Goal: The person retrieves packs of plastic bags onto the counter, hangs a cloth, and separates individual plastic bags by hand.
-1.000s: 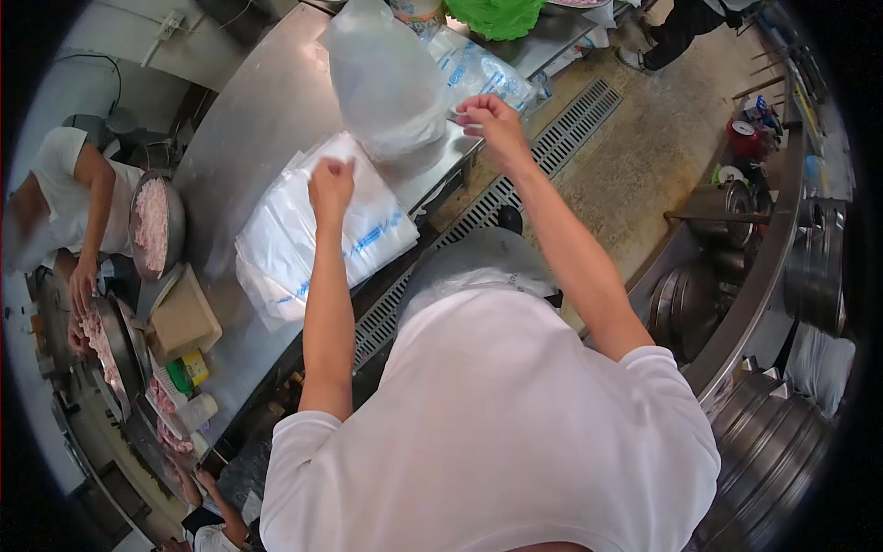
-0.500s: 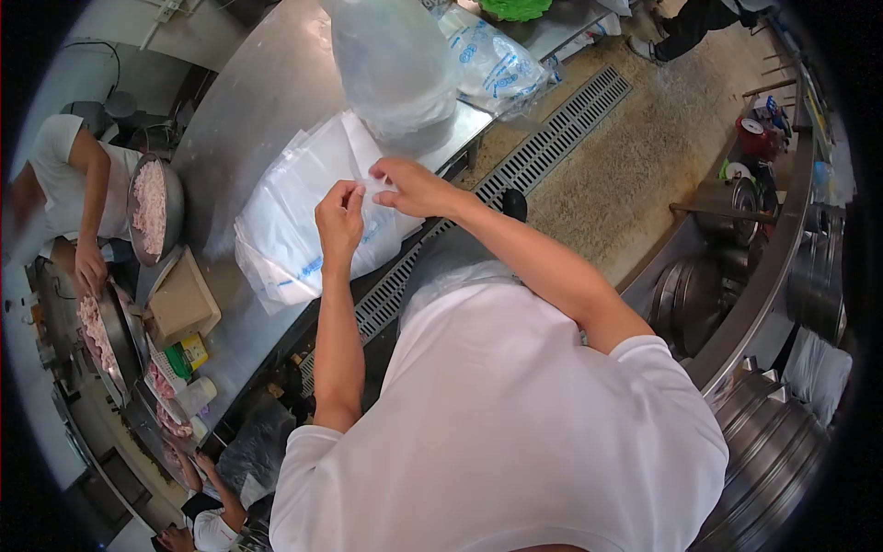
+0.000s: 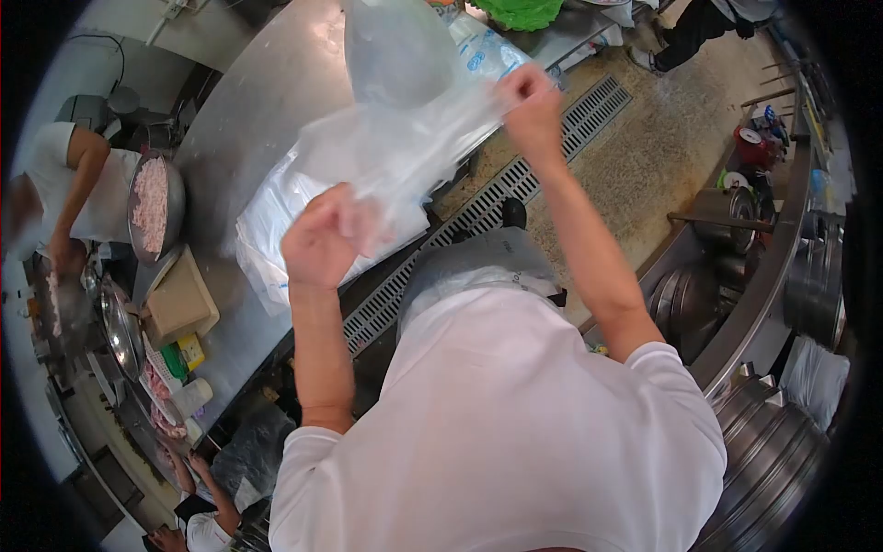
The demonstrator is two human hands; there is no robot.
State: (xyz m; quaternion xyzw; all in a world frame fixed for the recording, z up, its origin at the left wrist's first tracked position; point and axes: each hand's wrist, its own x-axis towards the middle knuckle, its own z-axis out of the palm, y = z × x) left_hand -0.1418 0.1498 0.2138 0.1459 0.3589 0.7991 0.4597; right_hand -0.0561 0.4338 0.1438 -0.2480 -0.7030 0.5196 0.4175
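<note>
A thin clear plastic bag (image 3: 418,133) stretches between my two hands above the metal table, smeared by motion. My right hand (image 3: 533,103) is closed on its far right end, out past the table edge. The near left end is at my left hand (image 3: 322,237), whose fingers are curled and blurred. Beneath lies a flat stack of white plastic bags (image 3: 265,235) with blue print, partly covered by the stretched bag and my left hand. Just behind it stands a large cloudy plastic bag (image 3: 397,53).
Printed plastic packs (image 3: 483,48) and a green bag (image 3: 520,11) sit farther along the metal table (image 3: 244,101). To the left are a bowl of minced meat (image 3: 150,207), a cardboard box (image 3: 179,299) and co-workers. A floor drain (image 3: 593,115) runs alongside; steel pots (image 3: 690,299) stand right.
My hands have moved apart, the right one up and away, the left one slightly nearer. A plastic bag is now stretched between them. At left, a co-worker has moved the second meat bowl.
</note>
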